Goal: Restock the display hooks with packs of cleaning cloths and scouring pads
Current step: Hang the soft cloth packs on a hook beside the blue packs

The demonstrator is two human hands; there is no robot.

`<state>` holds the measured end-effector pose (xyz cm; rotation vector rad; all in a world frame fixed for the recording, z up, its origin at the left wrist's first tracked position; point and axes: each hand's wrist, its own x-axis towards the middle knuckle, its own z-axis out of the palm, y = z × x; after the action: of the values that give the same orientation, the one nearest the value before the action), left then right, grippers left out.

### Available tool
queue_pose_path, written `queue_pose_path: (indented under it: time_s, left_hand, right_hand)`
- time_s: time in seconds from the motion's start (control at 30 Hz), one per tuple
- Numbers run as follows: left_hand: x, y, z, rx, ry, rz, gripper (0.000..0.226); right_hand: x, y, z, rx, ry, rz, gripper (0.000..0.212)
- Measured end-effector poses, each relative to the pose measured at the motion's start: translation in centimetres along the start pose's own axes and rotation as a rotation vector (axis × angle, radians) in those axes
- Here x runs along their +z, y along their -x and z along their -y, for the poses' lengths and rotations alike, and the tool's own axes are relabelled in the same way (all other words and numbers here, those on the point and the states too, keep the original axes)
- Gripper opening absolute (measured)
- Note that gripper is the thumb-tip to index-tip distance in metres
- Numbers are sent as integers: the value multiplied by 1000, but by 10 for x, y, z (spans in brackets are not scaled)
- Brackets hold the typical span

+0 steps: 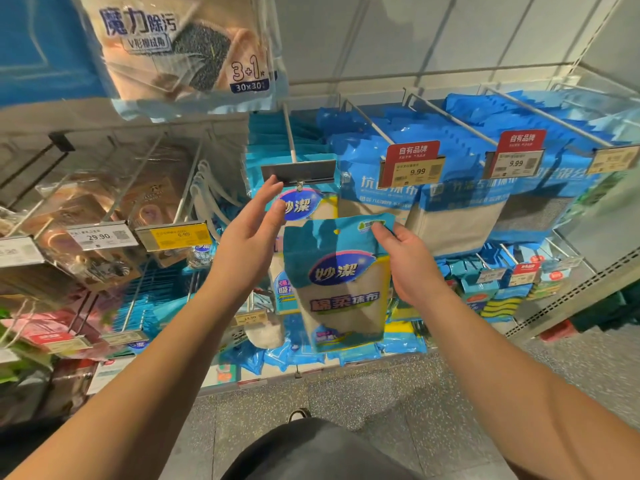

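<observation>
Holding a pack of cleaning cloths (pixel 337 285) by its upper right corner, the right hand (pixel 405 258) pinches the blue header between thumb and fingers, so the pack hangs in front of the display with its small hang hole near the top left of the header showing. The left hand (pixel 249 233) is wide, fingers straight and relaxed, its fingertips up beside the grey label holder (pixel 298 171) at the front end of the centre hook (pixel 290 136) and just touching or nearly touching the matching pack (pixel 300 204) that already hangs there.

By my reading, the step in hand is hanging this one pack on that centre hook. The next move calls for raising the pack until its hole lines up with the hook tip beneath the label holder, probably with the left hand steadying the header or lifting the holder clear, then sliding the pack back along the wire.

Both packs carry the oval logo 妙潔; the held one also reads 棉柔抹布. The grey holder above shows no price from this side. To the right, red tags (pixel 414 151) read 自有品牌 over prices of 9.99, on blue packs (pixel 381 188) that begin 抗菌抹布. At the upper left corner of the display a large pack (pixel 187 53) reads 魔力除污, 3+1 and 30x30. Left-hand shelf labels show 29.90 (pixel 100 235) and, on a yellow label (pixel 176 234), 6.99.
</observation>
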<state>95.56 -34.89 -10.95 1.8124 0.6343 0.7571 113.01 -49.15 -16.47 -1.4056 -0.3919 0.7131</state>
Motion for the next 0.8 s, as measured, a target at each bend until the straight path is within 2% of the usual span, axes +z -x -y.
queue_pose_path:
  time_s: [0.13,0.27,0.37,0.4,0.5,0.53,0.63,0.8]
  left_hand:
    - [-5,-2,1,24,-84,24,38]
    - [-8,-4,4,48,-197,27,40]
    - [-9,-4,2,52,-238,37,42]
    - [-9,-4,1,53,-244,41,43]
    - [-10,-4,0,38,-227,55,43]
    - [-11,-4,0,45,-229,59,42]
    - [-12,-5,2,62,-240,63,41]
    - [-13,-7,8,84,-282,78,41]
  right_hand:
    - [17,-21,6,23,111,45,16]
    - [41,-42,9,40,26,71,30]
    - [53,-53,11,58,-1,27,66]
    - [54,-58,10,59,-5,14,63]
    - [55,-67,8,80,-13,20,30]
    - [55,-69,7,87,-8,9,28]
    - [56,-75,7,115,-17,-34,46]
    - [60,-83,10,132,-18,-25,20]
